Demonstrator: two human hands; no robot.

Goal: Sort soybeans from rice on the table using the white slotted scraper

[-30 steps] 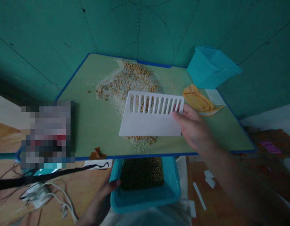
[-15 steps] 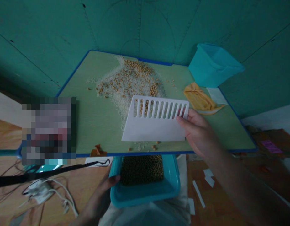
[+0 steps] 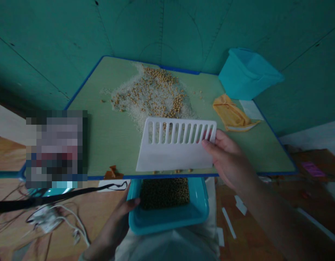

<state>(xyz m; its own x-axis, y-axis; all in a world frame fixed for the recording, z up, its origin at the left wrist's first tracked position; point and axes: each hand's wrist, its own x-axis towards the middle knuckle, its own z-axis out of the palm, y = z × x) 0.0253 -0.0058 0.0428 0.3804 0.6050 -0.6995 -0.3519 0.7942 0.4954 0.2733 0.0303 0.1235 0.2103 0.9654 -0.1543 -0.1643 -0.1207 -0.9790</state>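
Observation:
My right hand pinches the right end of a white slotted plastic scraper, thumb on top. The scraper spans the table's near part, its slots toward the back and its solid edge near the front rim. A few soybeans lie along that edge. Beyond the slots spreads a pile of white rice-like grains mixed with tan soybeans. Below the table edge, my left hand grips the left rim of a blue plastic basin, thumb over the side. Dark green beans and some tan ones lie in the basin.
The pale green table has a blue rim. At its right are a blue bin and a yellow cloth. A pixelated block covers the left edge. Cables and a power strip lie on the floor.
The scraper has moved toward me and slightly left, reaching closer to the front rim, with soybeans along its edge. My left hand still holds the basin.

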